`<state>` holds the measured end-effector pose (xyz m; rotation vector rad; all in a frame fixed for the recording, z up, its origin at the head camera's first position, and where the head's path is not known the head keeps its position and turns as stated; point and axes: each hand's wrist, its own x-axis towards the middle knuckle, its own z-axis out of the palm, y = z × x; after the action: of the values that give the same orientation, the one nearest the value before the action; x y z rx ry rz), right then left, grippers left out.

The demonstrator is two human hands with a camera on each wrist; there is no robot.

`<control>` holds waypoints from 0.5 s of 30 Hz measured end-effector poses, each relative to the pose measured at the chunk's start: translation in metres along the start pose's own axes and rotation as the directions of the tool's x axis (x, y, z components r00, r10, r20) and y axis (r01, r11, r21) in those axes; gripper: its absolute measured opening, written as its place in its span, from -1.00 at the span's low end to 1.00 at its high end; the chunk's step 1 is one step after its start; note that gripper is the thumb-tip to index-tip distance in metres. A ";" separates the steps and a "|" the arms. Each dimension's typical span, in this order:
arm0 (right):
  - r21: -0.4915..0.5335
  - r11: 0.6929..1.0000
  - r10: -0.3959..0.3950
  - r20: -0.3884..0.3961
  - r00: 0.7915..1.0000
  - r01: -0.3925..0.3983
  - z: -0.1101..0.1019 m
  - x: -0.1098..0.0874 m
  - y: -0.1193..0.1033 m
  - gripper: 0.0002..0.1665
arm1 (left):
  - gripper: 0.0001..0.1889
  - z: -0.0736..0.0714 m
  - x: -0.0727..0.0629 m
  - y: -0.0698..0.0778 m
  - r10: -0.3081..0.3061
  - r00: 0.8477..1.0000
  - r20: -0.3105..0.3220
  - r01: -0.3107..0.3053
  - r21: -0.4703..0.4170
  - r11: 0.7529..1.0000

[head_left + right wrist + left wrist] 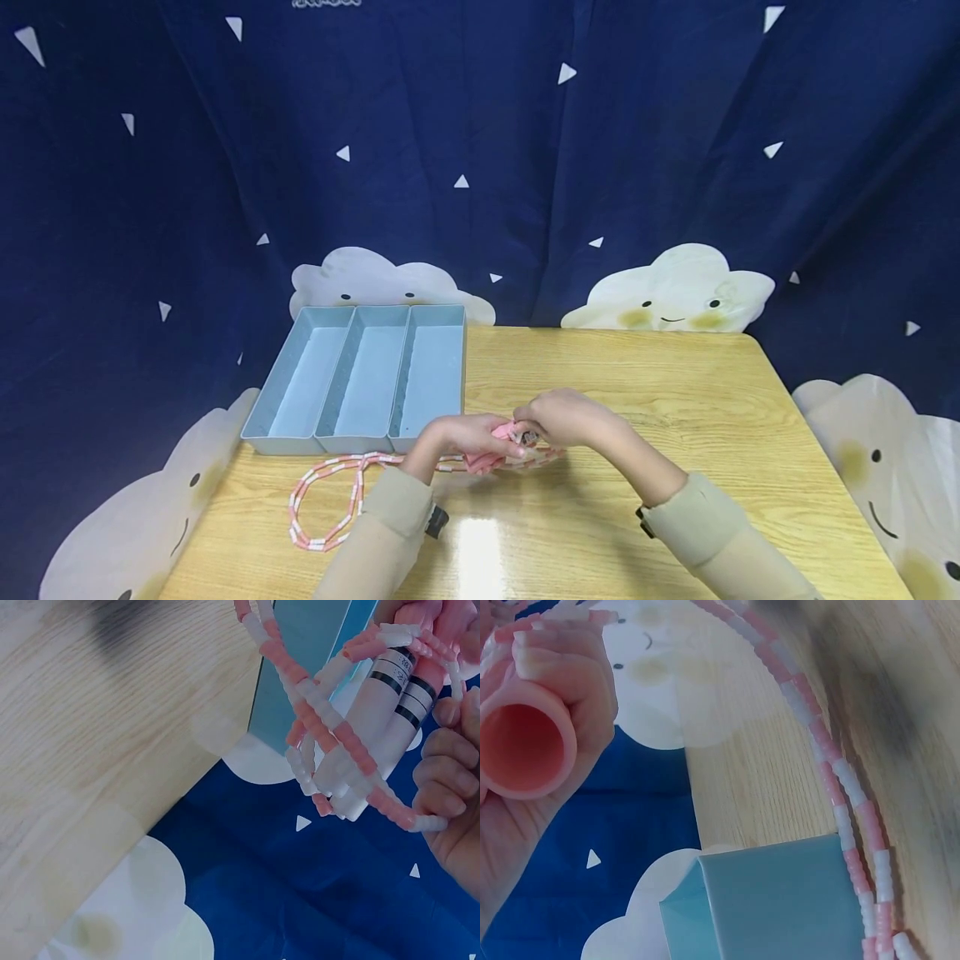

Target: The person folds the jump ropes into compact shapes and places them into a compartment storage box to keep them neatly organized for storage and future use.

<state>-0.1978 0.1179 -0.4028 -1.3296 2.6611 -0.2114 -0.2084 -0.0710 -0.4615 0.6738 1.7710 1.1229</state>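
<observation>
A jump rope strung with pink and white beads (295,517) has two handles held together in the left hand (467,437). In the left wrist view, that hand (574,679) wraps round a pink handle (568,742), its hollow end facing the camera. The right wrist view shows both handles (371,701), pink at one end and pale at the other with black bands. Beaded cord (322,735) loops across and around them. Close beside, the right hand (566,417) pinches a piece of the cord; its fingers (442,772) are curled in the right wrist view.
A light blue tray (427,442) with three long compartments stands at the back left of the wooden table (637,517). Slack cord lies looped in front of it. A dark blue curtain (510,167) with white clouds hangs behind and at both sides.
</observation>
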 end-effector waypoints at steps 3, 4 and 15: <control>0.014 1.000 0.009 -0.005 1.000 -0.009 0.003 0.001 0.002 -0.78 | -0.55 0.001 0.000 0.000 -0.007 1.000 -0.015 0.007 0.006 1.000; 0.016 1.000 0.010 -0.007 1.000 -0.010 0.004 0.001 0.002 -0.78 | -0.53 0.002 0.000 0.001 -0.010 1.000 -0.020 0.010 0.001 1.000; 0.038 0.999 0.023 -0.003 1.000 -0.023 0.007 0.004 0.006 -0.75 | -0.49 0.002 0.001 0.002 -0.013 0.998 -0.057 0.015 0.042 0.999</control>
<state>-0.2034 0.1185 -0.4109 -1.2883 2.6598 -0.2609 -0.2070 -0.0683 -0.4609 0.6594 1.8495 1.1074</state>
